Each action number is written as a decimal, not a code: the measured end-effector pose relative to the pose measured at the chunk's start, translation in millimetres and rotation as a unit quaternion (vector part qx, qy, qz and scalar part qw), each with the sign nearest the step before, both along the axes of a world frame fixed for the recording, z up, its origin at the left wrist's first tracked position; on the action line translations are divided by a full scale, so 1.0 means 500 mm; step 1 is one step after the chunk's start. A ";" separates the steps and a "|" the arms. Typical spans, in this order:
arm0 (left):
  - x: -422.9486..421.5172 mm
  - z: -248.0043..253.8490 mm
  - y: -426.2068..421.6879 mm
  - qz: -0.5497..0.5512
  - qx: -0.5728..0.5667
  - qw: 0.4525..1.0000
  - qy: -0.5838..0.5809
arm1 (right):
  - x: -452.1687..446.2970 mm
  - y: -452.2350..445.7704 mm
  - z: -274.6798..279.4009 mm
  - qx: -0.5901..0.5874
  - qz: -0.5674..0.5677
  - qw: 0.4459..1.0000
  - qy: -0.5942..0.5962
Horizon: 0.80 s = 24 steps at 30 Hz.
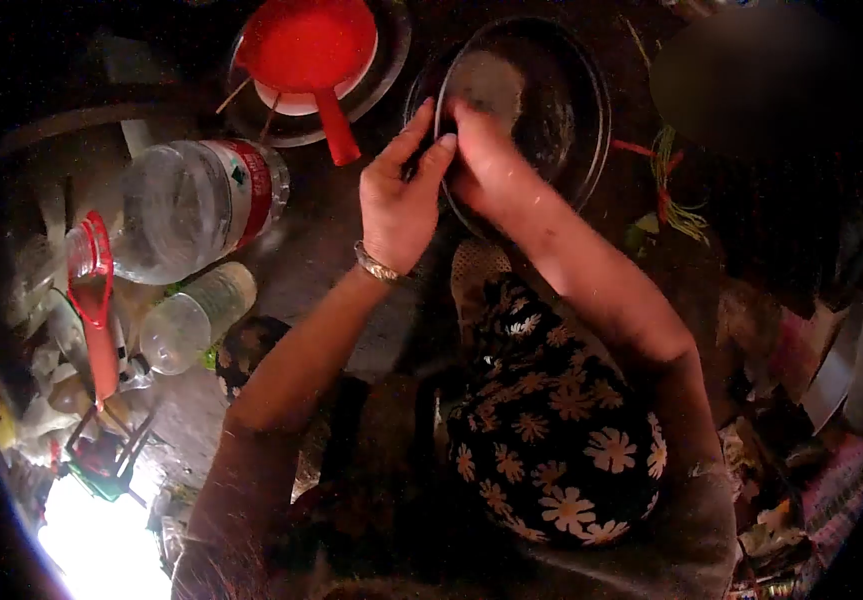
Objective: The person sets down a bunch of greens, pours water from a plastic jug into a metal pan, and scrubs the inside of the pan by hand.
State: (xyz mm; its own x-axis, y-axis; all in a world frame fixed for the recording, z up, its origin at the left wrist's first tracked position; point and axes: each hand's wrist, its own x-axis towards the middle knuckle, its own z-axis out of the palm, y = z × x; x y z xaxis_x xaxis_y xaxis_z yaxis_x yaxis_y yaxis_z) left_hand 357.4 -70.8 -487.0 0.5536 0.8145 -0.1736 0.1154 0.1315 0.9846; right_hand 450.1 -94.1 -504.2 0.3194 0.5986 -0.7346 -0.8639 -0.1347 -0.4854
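Note:
A large round dark bowl [583, 120] with a shiny rim is tilted at the top centre. My left hand [399, 205], with a bracelet at its wrist, grips the bowl's left rim between thumb and fingers. Inside the bowl, close to that rim, my right hand [486, 165] is curled and slightly blurred. Whatever its fingers hold, if anything, is hidden. A pale patch [489, 80] shows in the bowl beyond the right hand. Part of another round rim shows behind the bowl's left side.
A red strainer [311, 45] rests over a pale bowl on a round tray [391, 75]. At left are a large clear bottle [176, 210], a smaller clear container [196, 315] and a red-handled tool [99, 350]. Green stems [679, 205] lie right of the bowl.

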 end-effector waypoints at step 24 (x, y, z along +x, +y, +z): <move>0.001 0.026 0.034 0.033 -0.217 0.976 0.006 | 0.027 -0.231 0.027 -0.073 0.522 0.484 -0.698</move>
State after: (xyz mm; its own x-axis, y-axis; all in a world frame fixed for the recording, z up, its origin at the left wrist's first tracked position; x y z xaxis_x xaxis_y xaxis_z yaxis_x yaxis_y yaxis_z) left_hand 357.9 -54.0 -474.0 0.4975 0.6976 -0.5155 0.1033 0.5424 0.8337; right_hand 463.5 -209.5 -490.7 0.1458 0.9436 -0.2972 0.8692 -0.2657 -0.4171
